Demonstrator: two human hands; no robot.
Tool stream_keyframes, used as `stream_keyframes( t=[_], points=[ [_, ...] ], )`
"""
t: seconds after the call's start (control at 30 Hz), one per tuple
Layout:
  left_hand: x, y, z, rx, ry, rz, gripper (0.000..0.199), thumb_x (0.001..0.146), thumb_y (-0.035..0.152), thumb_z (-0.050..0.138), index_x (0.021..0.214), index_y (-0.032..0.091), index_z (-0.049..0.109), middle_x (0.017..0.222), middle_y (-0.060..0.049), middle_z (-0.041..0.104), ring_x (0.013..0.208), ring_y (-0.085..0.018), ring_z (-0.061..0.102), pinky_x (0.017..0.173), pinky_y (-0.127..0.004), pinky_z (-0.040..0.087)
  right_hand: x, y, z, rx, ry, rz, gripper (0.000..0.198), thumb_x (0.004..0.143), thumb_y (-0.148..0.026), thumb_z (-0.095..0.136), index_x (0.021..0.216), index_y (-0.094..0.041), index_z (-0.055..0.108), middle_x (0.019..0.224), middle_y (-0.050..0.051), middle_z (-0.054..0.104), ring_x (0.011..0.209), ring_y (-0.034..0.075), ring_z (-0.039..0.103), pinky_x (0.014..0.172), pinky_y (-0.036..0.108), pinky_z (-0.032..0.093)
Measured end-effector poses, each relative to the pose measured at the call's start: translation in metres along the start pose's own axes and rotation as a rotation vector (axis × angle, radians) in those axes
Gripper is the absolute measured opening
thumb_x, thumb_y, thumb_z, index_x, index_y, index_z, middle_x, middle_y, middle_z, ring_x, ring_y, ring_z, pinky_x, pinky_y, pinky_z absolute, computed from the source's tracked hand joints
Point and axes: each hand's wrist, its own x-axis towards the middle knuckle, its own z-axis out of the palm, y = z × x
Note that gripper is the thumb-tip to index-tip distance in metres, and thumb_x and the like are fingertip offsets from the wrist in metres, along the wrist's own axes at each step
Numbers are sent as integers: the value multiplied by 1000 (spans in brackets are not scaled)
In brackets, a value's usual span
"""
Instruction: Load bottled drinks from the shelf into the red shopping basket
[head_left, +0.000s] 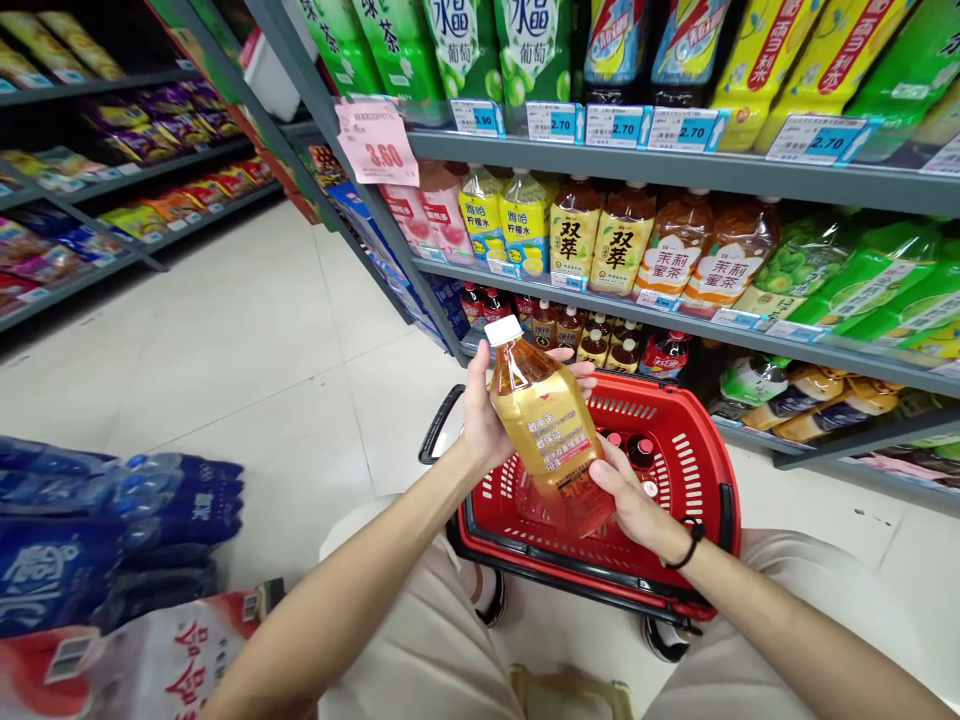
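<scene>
A large bottle of amber tea [544, 430] with a white cap and a gold label is held tilted between my two hands, above a red shopping basket [697, 440]. My left hand [487, 410] wraps its upper part, thumb along the near side and fingertips showing beyond the far side. Lower down, my right hand [630, 500] grips the bottle near its base, thumb on the label's edge. Inside the basket, behind my right hand, dark bottles with red caps [640, 450] are partly visible.
Drink shelves [675, 160] rise just beyond the basket, with price tags along their edges. Shrink-wrapped blue water packs [172, 500] and a red-and-white pack [172, 650] stand at the lower left. Snack shelves [112, 190] line the far left, across a tiled floor [277, 350].
</scene>
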Motion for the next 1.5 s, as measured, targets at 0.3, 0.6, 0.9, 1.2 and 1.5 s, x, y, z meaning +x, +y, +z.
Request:
stream_keyframes(
  t=[0.3, 0.6, 0.9, 1.2, 1.5],
  points=[
    [6, -1, -6, -17, -85, 2, 89, 77, 88, 62, 120, 11, 73, 119, -23, 78, 131, -42, 68, 116, -53, 50, -3, 3, 1, -314, 30, -294, 78, 77, -52, 93, 141, -23, 60, 150, 13, 63, 142, 33, 58, 126, 49, 40],
    [-2, 11, -4, -7, -18, -113, 73, 78, 84, 65, 109, 18, 73, 106, -17, 80, 124, -42, 70, 105, -54, 56, -6, 1, 4, -634, 19, -582, 76, 81, -40, 91, 146, -24, 53, 143, 12, 64, 130, 32, 63, 117, 45, 48],
    [-9, 10, -7, -10, -103, -139, 92, 77, 86, 65, 135, 15, 69, 134, -21, 74, 140, -46, 60, 113, -58, 49, 0, 15, -13, -56, 100, -184, 64, 70, -59, 91, 121, -25, 72, 141, 9, 71, 140, 37, 60, 122, 53, 45],
    [-12, 4, -5, 23, -109, -114, 72, 70, 61, 87, 124, 16, 74, 128, -17, 76, 131, -45, 65, 111, -56, 51, -6, -15, 17, 303, 48, 54, 65, 76, -76, 75, 113, -23, 76, 109, 12, 81, 118, 39, 73, 86, 51, 66],
    [3, -14, -11, 71, 103, -75, 57, 81, 60, 88, 121, 21, 77, 119, -12, 79, 114, -36, 73, 97, -48, 60, -8, -30, 13, 270, -553, 263, 106, 82, -102, 37, 133, -14, 68, 116, 24, 78, 88, 36, 80, 60, 34, 59]
  ],
)
